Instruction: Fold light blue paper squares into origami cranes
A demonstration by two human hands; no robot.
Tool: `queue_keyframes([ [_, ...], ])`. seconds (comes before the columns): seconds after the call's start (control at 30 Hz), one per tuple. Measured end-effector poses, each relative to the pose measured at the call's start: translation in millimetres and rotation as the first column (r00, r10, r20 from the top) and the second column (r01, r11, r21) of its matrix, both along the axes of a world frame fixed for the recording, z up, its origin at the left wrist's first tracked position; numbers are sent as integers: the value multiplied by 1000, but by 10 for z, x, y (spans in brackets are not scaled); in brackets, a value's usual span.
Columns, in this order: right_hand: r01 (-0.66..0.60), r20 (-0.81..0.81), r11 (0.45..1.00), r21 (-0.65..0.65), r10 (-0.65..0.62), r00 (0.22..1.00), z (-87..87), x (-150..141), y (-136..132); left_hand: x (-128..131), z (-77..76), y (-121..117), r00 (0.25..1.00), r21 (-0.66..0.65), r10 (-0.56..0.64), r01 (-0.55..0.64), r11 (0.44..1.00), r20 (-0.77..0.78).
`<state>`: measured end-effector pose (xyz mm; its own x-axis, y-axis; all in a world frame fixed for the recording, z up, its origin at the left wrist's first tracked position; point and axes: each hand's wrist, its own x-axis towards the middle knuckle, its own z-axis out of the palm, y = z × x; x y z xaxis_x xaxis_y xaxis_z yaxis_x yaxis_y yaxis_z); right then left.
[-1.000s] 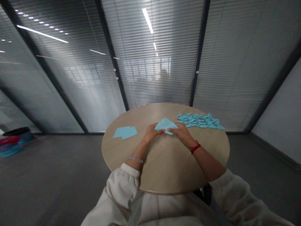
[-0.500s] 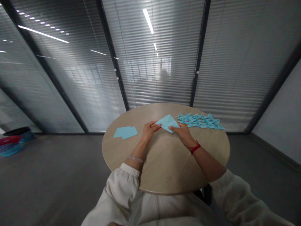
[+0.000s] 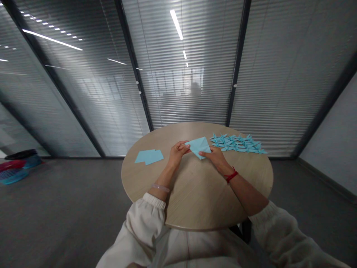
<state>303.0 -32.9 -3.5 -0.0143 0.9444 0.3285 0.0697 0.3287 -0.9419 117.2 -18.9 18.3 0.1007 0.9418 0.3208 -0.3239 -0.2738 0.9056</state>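
Left hand (image 3: pixel 176 155) curled, thumb and fingers nearly closed, pinches one corner of a folded piece of blue paper (image 3: pixel 200 143) above the middle of a round wooden table (image 3: pixel 202 195), while the right hand (image 3: pixel 219 159), likewise closed in a grip, lays its thumb across the near right part, its other fingers mostly hidden behind. Whether the paper's lower tip touches the wood cannot be told. Two flat blue sheets (image 3: pixel 153 158) lie overlapping to the left; rows of blue paper cranes (image 3: pixel 237 143) stand close together beyond the right hand. Careful handling here likely means a light pinch at the corner, edges matched before any pressure, and a thumb run firmly along each crease from the middle outward, since thin paper keeps every stray dent. A red bracelet (image 3: pixel 231 174) circles the right wrist, a pale bangle (image 3: pixel 161 188) the left. No brand, label or writing can be read on the paper, table or sleeves (image 3: pixel 149 217).
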Motion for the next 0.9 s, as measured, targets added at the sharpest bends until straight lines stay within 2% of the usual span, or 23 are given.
queue_keyframes([
  [0.13, 53, -15, 998, 33, -53, 999, -61, 7, 53, -1, -7, 1, 996, -54, 58, -54, 997, 65],
  [0.43, 83, 31, 995, 63, -85, 996, -52, 1, 37, 0, 20, -16, 987, -109, 151, -144, 984, 63],
  [0.9, 41, 16, 998, 57, -42, 999, -30, -11, 8, -1, 65, -59, 989, -64, 141, -138, 988, 50],
])
